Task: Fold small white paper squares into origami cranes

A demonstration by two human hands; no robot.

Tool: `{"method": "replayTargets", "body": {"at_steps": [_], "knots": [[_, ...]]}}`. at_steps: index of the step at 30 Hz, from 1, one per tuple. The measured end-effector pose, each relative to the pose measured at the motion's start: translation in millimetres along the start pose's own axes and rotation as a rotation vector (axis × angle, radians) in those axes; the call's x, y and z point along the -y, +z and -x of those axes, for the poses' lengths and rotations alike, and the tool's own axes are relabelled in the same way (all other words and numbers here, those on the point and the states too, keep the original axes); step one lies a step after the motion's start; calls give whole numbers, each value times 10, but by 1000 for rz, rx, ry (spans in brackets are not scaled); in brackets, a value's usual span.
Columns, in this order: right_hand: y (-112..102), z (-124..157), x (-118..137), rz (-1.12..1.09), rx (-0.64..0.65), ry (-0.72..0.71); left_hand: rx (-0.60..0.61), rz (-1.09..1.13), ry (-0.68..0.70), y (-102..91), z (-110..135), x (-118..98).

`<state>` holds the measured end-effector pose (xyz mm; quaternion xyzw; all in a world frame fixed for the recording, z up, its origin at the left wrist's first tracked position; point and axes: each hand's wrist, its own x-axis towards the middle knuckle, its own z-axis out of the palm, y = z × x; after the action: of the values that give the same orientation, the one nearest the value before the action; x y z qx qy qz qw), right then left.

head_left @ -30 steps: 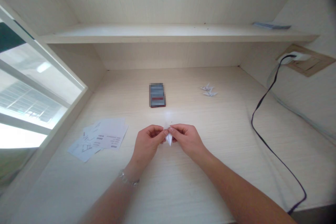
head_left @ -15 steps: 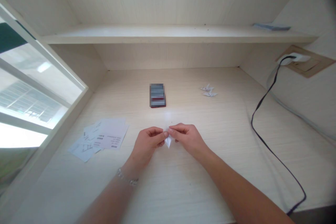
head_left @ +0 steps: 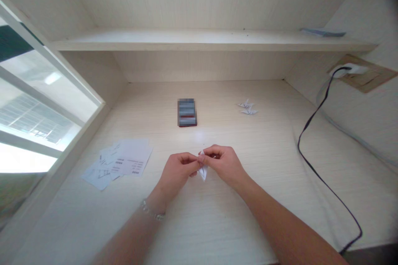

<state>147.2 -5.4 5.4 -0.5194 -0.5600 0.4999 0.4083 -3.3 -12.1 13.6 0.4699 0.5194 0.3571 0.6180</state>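
Observation:
A small folded white paper piece [head_left: 203, 169] is pinched between both hands just above the pale wooden desk [head_left: 217, 215]. My left hand [head_left: 178, 172] grips its left side with fingertips closed; a bracelet sits on that wrist. My right hand [head_left: 225, 165] holds the right side, fingers curled over the top. The paper's pointed end hangs downward between the thumbs.
Several printed paper slips [head_left: 120, 163] lie to the left. A dark small box [head_left: 187, 112] sits farther back at centre. Two folded paper pieces [head_left: 247, 107] rest at back right. A black cable [head_left: 314, 132] runs from a wall socket [head_left: 351, 69] across the right side.
Both hands shifted slightly right and down, and the folded paper has turned a little between the fingertips, with a tip now showing above the fingers.

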Motion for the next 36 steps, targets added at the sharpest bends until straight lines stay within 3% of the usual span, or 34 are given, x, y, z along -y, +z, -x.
{"method": "replayTargets", "body": {"at_steps": [12, 36], "knots": [[17, -16, 10, -120, 36, 36, 9, -70, 9, -14, 1, 17], [13, -12, -32, -137, 44, -18, -11, -39, 5, -6, 9, -4]]}}
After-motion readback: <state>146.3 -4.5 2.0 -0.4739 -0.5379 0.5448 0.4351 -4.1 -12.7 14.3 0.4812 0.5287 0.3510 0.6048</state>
